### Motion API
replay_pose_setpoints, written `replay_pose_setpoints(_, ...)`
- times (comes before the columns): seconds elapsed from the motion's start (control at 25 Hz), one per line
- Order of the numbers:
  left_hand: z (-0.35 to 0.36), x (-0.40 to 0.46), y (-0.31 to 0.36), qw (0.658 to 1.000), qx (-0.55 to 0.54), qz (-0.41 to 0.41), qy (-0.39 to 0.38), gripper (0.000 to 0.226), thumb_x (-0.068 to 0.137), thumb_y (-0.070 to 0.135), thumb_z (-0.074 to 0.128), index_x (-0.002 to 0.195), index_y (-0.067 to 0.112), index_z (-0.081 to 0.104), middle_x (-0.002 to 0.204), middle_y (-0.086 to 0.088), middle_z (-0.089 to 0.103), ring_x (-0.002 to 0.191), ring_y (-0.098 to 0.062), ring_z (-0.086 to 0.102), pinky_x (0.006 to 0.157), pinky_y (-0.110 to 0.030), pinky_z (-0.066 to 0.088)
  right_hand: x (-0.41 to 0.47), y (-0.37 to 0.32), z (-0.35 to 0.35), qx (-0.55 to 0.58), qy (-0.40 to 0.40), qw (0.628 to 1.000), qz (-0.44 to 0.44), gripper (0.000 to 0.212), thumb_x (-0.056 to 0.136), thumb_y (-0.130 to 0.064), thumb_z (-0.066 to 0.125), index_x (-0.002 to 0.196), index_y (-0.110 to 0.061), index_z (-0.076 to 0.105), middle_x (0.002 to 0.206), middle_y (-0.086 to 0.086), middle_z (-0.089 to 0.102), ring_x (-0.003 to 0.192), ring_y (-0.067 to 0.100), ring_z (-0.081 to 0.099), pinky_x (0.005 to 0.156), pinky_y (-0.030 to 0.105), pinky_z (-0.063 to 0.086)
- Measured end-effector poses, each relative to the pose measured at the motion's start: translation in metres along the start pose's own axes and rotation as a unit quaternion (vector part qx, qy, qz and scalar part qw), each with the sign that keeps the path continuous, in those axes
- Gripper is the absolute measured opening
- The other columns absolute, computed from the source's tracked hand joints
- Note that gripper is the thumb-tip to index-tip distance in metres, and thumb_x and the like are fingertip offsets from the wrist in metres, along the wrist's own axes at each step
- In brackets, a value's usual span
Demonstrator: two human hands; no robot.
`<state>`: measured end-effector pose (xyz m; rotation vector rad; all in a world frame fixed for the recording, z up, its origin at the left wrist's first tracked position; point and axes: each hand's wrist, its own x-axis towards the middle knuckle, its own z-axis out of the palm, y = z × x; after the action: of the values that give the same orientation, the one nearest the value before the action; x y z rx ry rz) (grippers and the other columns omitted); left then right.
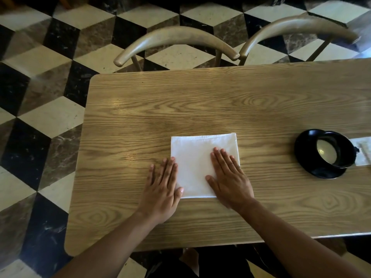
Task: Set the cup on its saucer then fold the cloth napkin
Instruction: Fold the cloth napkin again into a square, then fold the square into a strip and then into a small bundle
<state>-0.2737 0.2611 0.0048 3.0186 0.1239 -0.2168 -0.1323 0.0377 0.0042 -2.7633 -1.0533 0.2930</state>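
Lying flat near the front of the wooden worktop [200,101]: white napkin [200,157], folded into a neat rectangle. Pressing down on its right part with straight fingers: right hand [228,177]. Resting flat beside and partly over its left edge, fingers straight, thumb touching the cloth: left hand [162,187]. Sitting well apart to the right: black cup [335,151] on its black saucer [313,167]. Standing behind the worktop: two wooden chairs [176,39].
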Motion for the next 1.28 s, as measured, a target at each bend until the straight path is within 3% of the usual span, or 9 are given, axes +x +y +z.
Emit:
replay_pose_setpoints(0.16, -0.005, 0.002, 0.001, 1.0, -0.004, -0.005, -0.025, 0.077, 0.103, 0.048, 0.03, 0.163, 0.004, 0.009, 0.173, -0.012, -0.001, 0.16, -0.032, 0.0, 0.125, -0.063, 0.016, -0.001, 0.0, -0.003, 0.033, 0.014, 0.999, -0.013, 0.072, 0.104, -0.053, 0.033, 0.162, -0.011, 0.021, 0.171, 0.005, 0.012, 0.159, 0.019, 0.007, 0.128, 0.042, 0.013)
replay_pose_setpoints(0.32, -0.009, 0.0, -0.001, 0.998, -0.045, -0.009, -0.04, 0.08, 0.104, 0.061, 0.015, 0.164, 0.009, 0.003, 0.173, -0.008, -0.008, 0.16, -0.027, -0.008, 0.127, -0.055, -0.001, -0.013, 0.017, -0.01, 0.112, 0.049, 0.989, -0.081, 0.059, 0.097, -0.048, 0.056, 0.143, -0.011, 0.055, 0.166, 0.007, 0.03, 0.157, 0.021, 0.02, 0.126, 0.046, 0.023)
replay_pose_setpoints(0.4, -0.011, -0.003, -0.007, 0.997, -0.071, 0.018, -0.018, 0.08, 0.103, 0.064, 0.025, 0.163, 0.011, 0.019, 0.174, -0.01, 0.002, 0.161, -0.029, -0.001, 0.128, -0.054, 0.003, -0.027, 0.031, -0.013, 0.115, 0.055, 0.983, -0.133, 0.05, 0.092, -0.045, 0.068, 0.129, -0.012, 0.064, 0.159, 0.007, 0.042, 0.153, 0.024, 0.03, 0.122, 0.047, 0.031)
replay_pose_setpoints(0.52, -0.01, -0.012, -0.019, 0.988, -0.067, 0.134, 0.041, 0.063, 0.102, 0.057, 0.047, 0.147, 0.013, 0.048, 0.168, -0.009, 0.028, 0.159, -0.027, 0.018, 0.126, -0.054, 0.022, -0.042, 0.051, -0.023, 0.113, 0.041, 0.976, -0.181, 0.042, 0.087, -0.037, 0.076, 0.121, -0.012, 0.069, 0.151, 0.007, 0.052, 0.148, 0.025, 0.04, 0.115, 0.05, 0.041)
replay_pose_setpoints(0.68, -0.015, -0.018, -0.033, 0.97, -0.077, 0.213, 0.086, 0.034, 0.1, 0.039, 0.062, 0.124, 0.015, 0.065, 0.148, -0.008, 0.055, 0.146, -0.025, 0.045, 0.116, -0.05, 0.041, -0.049, 0.065, -0.03, 0.087, 0.04, 0.972, -0.215, 0.042, 0.093, -0.036, 0.069, 0.124, -0.009, 0.071, 0.152, 0.007, 0.052, 0.146, 0.024, 0.044, 0.115, 0.047, 0.042)
replay_pose_setpoints(0.92, -0.023, -0.008, -0.035, 0.953, -0.052, 0.256, 0.153, 0.014, 0.1, 0.02, 0.066, 0.102, 0.01, 0.075, 0.13, -0.008, 0.069, 0.13, -0.026, 0.061, 0.11, -0.043, 0.048, -0.043, 0.068, -0.034, 0.051, 0.072, 0.962, -0.257, 0.038, 0.097, -0.03, 0.062, 0.124, -0.005, 0.072, 0.146, 0.011, 0.058, 0.137, 0.028, 0.053, 0.106, 0.047, 0.051)
replay_pose_setpoints(1.12, -0.028, -0.008, -0.026, 0.946, 0.003, 0.261, 0.191, 0.012, 0.095, 0.013, 0.066, 0.09, 0.008, 0.076, 0.121, -0.012, 0.074, 0.119, -0.028, 0.069, 0.098, -0.046, 0.054, -0.04, 0.069, -0.037, 0.038, 0.093, 0.951, -0.293, 0.032, 0.099, -0.024, 0.059, 0.12, -0.005, 0.075, 0.141, 0.012, 0.062, 0.133, 0.029, 0.057, 0.102, 0.049, 0.054)
replay_pose_setpoints(1.28, -0.031, -0.001, -0.022, 0.953, -0.078, 0.221, 0.191, 0.013, 0.093, 0.008, 0.06, 0.09, 0.004, 0.072, 0.111, -0.011, 0.074, 0.114, -0.028, 0.07, 0.097, -0.044, 0.052, -0.037, 0.063, -0.041, 0.091, 0.107, 0.958, -0.25, 0.024, 0.096, -0.017, 0.059, 0.104, -0.003, 0.078, 0.134, 0.012, 0.067, 0.13, 0.026, 0.061, 0.104, 0.051, 0.053)
